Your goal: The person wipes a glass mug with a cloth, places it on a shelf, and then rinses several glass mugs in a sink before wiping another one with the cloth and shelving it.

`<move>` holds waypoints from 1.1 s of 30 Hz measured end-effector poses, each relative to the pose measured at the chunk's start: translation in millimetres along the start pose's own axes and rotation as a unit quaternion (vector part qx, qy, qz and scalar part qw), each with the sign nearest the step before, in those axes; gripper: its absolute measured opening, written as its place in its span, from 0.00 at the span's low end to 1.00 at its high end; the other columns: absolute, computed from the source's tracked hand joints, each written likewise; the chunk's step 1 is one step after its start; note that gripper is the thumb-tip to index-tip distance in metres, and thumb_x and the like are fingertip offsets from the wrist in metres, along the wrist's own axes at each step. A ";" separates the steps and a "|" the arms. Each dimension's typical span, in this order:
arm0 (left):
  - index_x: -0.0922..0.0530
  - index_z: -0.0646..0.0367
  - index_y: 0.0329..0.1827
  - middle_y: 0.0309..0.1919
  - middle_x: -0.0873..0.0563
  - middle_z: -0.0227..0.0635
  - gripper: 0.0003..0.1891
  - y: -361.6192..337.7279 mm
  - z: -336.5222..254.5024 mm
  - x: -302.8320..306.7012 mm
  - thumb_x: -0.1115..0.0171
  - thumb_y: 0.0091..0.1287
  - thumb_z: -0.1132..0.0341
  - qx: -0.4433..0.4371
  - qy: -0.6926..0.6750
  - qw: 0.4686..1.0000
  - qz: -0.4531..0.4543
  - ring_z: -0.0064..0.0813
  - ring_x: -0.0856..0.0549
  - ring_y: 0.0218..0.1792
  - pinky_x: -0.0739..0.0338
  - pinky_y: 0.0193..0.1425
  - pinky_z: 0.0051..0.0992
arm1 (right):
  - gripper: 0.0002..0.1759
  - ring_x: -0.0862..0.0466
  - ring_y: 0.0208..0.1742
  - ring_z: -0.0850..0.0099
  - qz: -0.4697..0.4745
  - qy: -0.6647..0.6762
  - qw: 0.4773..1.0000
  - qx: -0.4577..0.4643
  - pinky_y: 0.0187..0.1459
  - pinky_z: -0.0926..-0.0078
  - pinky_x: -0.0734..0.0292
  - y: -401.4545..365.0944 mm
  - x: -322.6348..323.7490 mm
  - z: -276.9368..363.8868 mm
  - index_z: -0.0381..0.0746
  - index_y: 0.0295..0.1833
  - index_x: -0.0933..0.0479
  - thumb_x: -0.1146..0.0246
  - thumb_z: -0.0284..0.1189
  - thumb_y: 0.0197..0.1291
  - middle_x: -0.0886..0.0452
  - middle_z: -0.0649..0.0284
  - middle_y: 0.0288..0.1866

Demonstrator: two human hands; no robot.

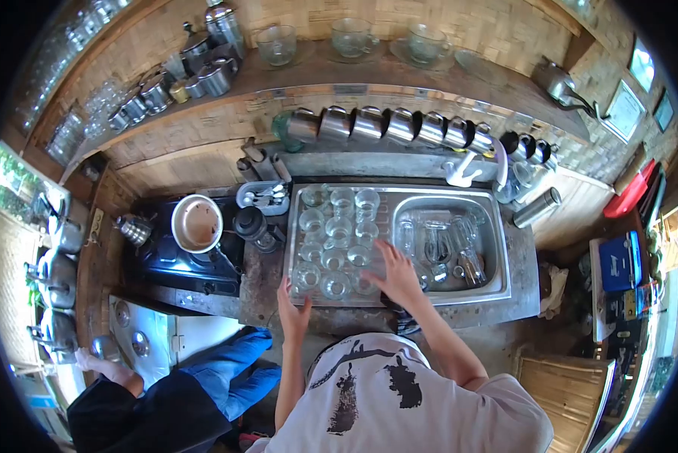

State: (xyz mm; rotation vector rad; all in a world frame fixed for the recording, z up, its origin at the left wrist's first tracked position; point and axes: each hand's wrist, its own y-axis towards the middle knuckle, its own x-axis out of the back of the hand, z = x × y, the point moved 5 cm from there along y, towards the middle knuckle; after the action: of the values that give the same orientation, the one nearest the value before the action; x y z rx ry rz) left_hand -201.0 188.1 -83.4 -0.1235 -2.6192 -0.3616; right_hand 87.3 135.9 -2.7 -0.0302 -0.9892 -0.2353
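Rows of clear glasses (337, 226) stand on the ribbed metal drainboard (382, 198), left of the sink basin. My right hand (396, 278) is over the drainboard's right part, fingers spread, beside the glasses at the front right; whether it touches one I cannot tell. Near the drainboard's front left corner is my left hand (293, 311), its thumb and fingers apart, with nothing seen in it. Several wet glass items (463, 245) lie in the sink basin (496, 260). A white tap (463, 171) rises behind the basin.
At left, a pot (197, 223) sits on the black stove (165, 264); a dark French press (254, 226) and a cutlery basket (263, 198) stand beside it. Metal mugs (367, 124) hang under the shelf (316, 75). Another person (154, 408) is at the lower left.
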 end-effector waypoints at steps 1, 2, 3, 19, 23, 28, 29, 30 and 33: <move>0.36 0.58 0.76 0.64 0.23 0.45 0.37 -0.1 -6.9 -0.8 0.30 0.62 0.73 0.010 -0.004 1.000 -0.007 0.39 0.21 0.61 0.27 0.63 0.38 | 0.38 0.21 0.62 0.52 -0.062 0.013 0.998 -0.022 0.61 0.47 0.27 5.0 12.7 -10.2 0.41 0.69 0.31 0.33 0.52 0.61 0.22 0.54 0.63; 0.35 0.58 0.75 0.64 0.23 0.45 0.36 -1.4 -13.0 0.1 0.31 0.63 0.73 0.021 -0.008 1.000 -0.011 0.39 0.21 0.61 0.27 0.63 0.38 | 0.35 0.20 0.61 0.52 -0.073 -0.002 0.996 -0.054 0.60 0.48 0.27 8.2 17.0 -31.5 0.41 0.66 0.28 0.32 0.51 0.61 0.21 0.54 0.61; 0.34 0.58 0.74 0.64 0.23 0.44 0.34 -4.2 -21.0 2.2 0.31 0.64 0.73 0.032 -0.010 0.999 -0.017 0.40 0.20 0.61 0.26 0.62 0.38 | 0.32 0.19 0.59 0.53 -0.083 -0.016 0.993 -0.086 0.59 0.48 0.26 10.4 16.7 -60.8 0.41 0.64 0.26 0.32 0.50 0.61 0.19 0.55 0.60; 0.20 0.59 0.58 0.58 0.18 0.44 0.19 -30.2 -168.1 -77.9 0.31 0.64 0.73 -0.150 0.062 0.986 0.026 0.46 0.19 0.60 0.25 0.64 0.39 | 0.11 0.15 0.50 0.64 -0.023 -0.054 0.985 -0.159 0.51 0.56 0.24 -67.2 -4.9 -192.7 0.46 0.42 0.16 0.32 0.40 0.60 0.13 0.64 0.42; 0.19 0.59 0.57 0.59 0.18 0.43 0.17 -39.5 -198.2 -124.4 0.31 0.64 0.73 -0.157 0.042 0.983 0.088 0.45 0.19 0.61 0.26 0.65 0.38 | 0.14 0.19 0.58 0.63 -0.002 -0.099 0.988 -0.119 0.54 0.55 0.27 -57.8 -24.8 -184.0 0.46 0.45 0.17 0.33 0.43 0.61 0.17 0.61 0.50; 0.18 0.59 0.56 0.59 0.18 0.44 0.16 -57.9 -211.7 -166.2 0.31 0.65 0.71 -0.149 0.048 0.978 0.135 0.45 0.19 0.62 0.27 0.67 0.39 | 0.16 0.21 0.57 0.63 -0.073 -0.089 0.983 -0.144 0.54 0.57 0.29 -57.6 5.3 -188.7 0.45 0.47 0.19 0.34 0.44 0.61 0.19 0.61 0.49; 0.18 0.59 0.55 0.58 0.17 0.44 0.16 -62.2 -207.9 -172.2 0.30 0.64 0.70 -0.137 0.040 0.980 0.137 0.45 0.19 0.62 0.27 0.67 0.39 | 0.17 0.22 0.56 0.64 -0.087 -0.125 0.976 -0.158 0.54 0.58 0.30 -61.5 18.7 -197.5 0.45 0.48 0.20 0.33 0.44 0.60 0.21 0.62 0.50; 0.18 0.59 0.55 0.58 0.17 0.44 0.16 -64.9 -206.8 -175.9 0.30 0.64 0.70 -0.137 0.040 0.980 0.140 0.45 0.19 0.61 0.27 0.67 0.39 | 0.18 0.23 0.57 0.65 -0.123 -0.154 0.962 -0.188 0.55 0.59 0.30 -67.1 32.3 -211.0 0.45 0.49 0.20 0.32 0.44 0.59 0.22 0.63 0.51; 0.18 0.60 0.54 0.57 0.17 0.44 0.15 -69.6 -204.7 -186.8 0.30 0.64 0.70 -0.134 0.037 0.980 0.143 0.45 0.19 0.60 0.26 0.67 0.39 | 0.27 0.24 0.59 0.64 -0.122 -0.212 0.925 -0.292 0.55 0.60 0.29 -86.3 69.3 -257.7 0.42 0.54 0.23 0.27 0.44 0.52 0.22 0.62 0.53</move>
State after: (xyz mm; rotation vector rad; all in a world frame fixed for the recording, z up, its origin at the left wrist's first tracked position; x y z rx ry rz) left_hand 45.8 60.6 -16.5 -0.5600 -2.4214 -0.5997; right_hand 317.9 5.2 -94.3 -0.5234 -1.3242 -0.7739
